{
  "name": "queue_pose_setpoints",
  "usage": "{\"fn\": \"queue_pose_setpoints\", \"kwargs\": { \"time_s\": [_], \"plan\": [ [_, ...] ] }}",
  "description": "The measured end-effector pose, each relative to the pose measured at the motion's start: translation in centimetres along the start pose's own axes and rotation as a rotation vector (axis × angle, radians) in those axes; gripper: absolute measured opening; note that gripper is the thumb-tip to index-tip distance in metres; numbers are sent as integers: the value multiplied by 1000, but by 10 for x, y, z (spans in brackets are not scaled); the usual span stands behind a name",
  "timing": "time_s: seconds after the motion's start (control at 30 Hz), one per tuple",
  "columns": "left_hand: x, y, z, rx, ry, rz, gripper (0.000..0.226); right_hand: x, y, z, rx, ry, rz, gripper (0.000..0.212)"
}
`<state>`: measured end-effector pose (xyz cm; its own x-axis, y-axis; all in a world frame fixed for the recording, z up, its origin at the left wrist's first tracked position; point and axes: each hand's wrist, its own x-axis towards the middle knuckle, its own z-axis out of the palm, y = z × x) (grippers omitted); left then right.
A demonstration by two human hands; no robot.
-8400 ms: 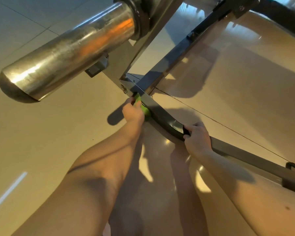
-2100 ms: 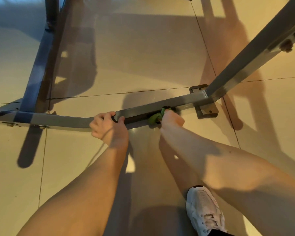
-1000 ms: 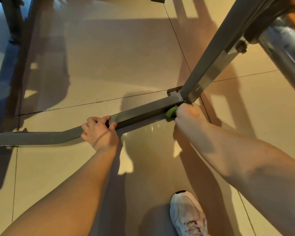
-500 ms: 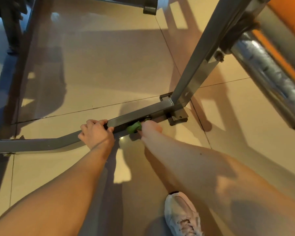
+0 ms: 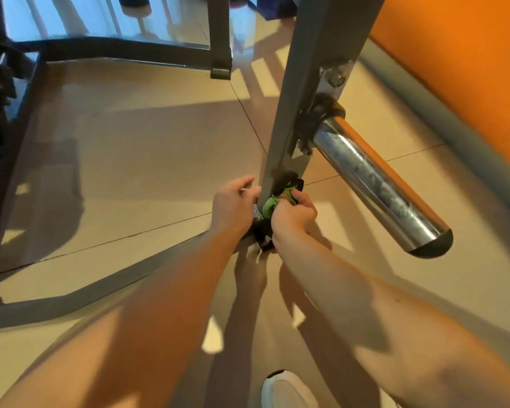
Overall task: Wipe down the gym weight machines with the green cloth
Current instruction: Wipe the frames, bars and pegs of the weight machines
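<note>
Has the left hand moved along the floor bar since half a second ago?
Yes. The left hand has moved right along the floor bar to the upright post, beside the right hand.

Both bare arms reach down, hands close together. The left hand [image 5: 233, 209] has loose, slightly bent fingers. The right hand [image 5: 292, 217] is curled round the green cloth [image 5: 269, 206].

Tight at the upright post's [image 5: 295, 98] foot: the chrome peg [image 5: 374, 184] juts out just right, above the right hand [image 5: 292, 214] gripping the green cloth [image 5: 270, 206]. The left hand [image 5: 233, 207] crowds the other side. The floor bar [image 5: 115, 282] runs left, with open tiled floor [image 5: 145, 160] beyond it.
</note>
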<state>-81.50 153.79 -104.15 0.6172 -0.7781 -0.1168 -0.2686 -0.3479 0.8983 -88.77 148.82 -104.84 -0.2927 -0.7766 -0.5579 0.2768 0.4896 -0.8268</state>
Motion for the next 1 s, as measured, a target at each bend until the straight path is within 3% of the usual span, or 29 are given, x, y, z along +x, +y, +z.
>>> {"fn": "queue_pose_setpoints", "kwargs": {
  "time_s": [0.1,0.2,0.33,0.53,0.67,0.77,0.9,1.0],
  "plan": [
    [13,2,7,-34,-41,62,39,9,3,-1,-37,13,31,29],
    [15,0,14,-38,-20,92,38,22,15,-9,-70,-143,169,30],
    [19,0,17,-37,19,98,33,30,7,-13,-52,-24,310,14],
    [20,-3,16,-18,35,116,31,22,20,-9,-187,-125,98,24],
    [19,-2,17,-29,43,118,30,42,27,-10,-167,-127,205,14],
    [19,1,16,-43,37,117,30,53,26,-11,-179,-150,262,31],
    [19,0,16,-25,28,133,29,33,8,-5,-173,-52,81,12],
    [19,-3,17,-10,37,138,28,29,18,-8,-211,-97,-23,22]
  ]
}}
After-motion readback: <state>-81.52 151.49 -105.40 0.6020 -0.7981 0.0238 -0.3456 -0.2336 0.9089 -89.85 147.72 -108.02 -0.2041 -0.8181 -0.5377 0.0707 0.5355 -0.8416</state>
